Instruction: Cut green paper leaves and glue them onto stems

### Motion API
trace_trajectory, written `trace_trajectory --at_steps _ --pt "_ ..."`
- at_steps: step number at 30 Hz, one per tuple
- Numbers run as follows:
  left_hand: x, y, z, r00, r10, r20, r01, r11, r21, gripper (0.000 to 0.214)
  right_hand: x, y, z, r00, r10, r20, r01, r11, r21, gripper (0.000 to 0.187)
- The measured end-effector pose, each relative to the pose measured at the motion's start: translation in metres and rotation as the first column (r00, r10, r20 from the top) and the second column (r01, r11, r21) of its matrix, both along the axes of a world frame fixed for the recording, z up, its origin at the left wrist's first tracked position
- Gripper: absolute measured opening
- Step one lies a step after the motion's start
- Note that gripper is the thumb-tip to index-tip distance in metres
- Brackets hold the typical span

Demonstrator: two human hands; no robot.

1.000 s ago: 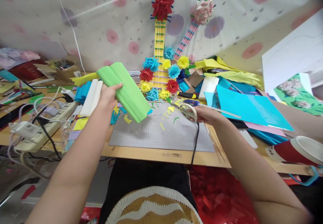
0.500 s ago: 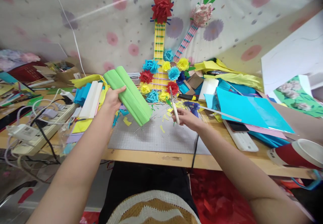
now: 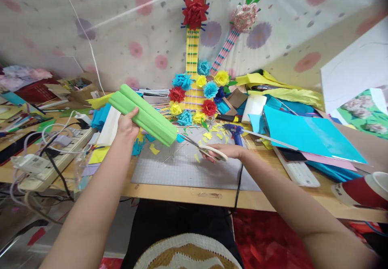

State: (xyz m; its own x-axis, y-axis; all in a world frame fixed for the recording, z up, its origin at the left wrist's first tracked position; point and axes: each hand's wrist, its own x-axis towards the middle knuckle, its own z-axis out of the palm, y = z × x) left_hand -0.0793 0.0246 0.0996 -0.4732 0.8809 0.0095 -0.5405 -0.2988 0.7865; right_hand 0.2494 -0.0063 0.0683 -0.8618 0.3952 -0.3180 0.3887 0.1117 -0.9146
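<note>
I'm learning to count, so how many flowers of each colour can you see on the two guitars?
Red layered paper flowers: 3
Yellow ruffled paper flowers: 4
Light blue layered paper flowers: 4
Dark blue layered paper flower: 1
Pink-and-white ruffled flower: 1
Total: 13

Holding the paper roll (image 3: 144, 116) in the left hand (image 3: 128, 127), at the cutting mat's (image 3: 182, 172) ten o'clock corner. Pointing the scissors (image 3: 198, 144) from the right hand (image 3: 230, 150) toward ten o'clock, just beside the roll's end. Facing the model guitar (image 3: 192, 55) behind the mat at twelve o'clock. Going clockwise around the mat: the glue gun (image 3: 235, 131) at two, the cup (image 3: 359, 190) at three, the power strip (image 3: 65, 160) at nine, the cardboard box (image 3: 80, 92) at ten.
</note>
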Motion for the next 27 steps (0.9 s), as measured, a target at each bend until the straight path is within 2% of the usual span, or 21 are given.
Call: trace_trajectory --at_steps 7,13,17,22,27 --pt "0.01 -0.003 -0.006 0.999 -0.011 0.042 0.012 1.0 -0.018 0.022 -0.022 0.011 -0.011 0.993 0.082 -0.084 -0.08 0.996 0.029 0.059" --pt "0.016 -0.009 -0.007 0.999 -0.011 0.047 0.013 0.998 -0.056 0.02 -0.028 0.014 -0.009 0.991 0.096 -0.089 -0.089 0.993 0.075 0.056" --pt "0.017 -0.011 -0.008 0.998 -0.009 0.056 0.013 0.997 -0.078 0.02 -0.028 0.013 -0.008 0.993 0.063 -0.1 -0.059 0.997 0.043 0.049" --pt "0.017 -0.011 -0.009 0.998 -0.018 0.066 0.023 0.996 -0.089 0.019 -0.026 0.016 -0.009 0.999 -0.001 -0.046 0.002 1.0 0.024 0.027" --pt "0.017 -0.013 -0.01 0.998 -0.016 0.059 0.021 0.996 -0.092 0.02 -0.025 0.016 -0.009 0.999 -0.037 -0.028 0.037 0.999 0.02 0.026"
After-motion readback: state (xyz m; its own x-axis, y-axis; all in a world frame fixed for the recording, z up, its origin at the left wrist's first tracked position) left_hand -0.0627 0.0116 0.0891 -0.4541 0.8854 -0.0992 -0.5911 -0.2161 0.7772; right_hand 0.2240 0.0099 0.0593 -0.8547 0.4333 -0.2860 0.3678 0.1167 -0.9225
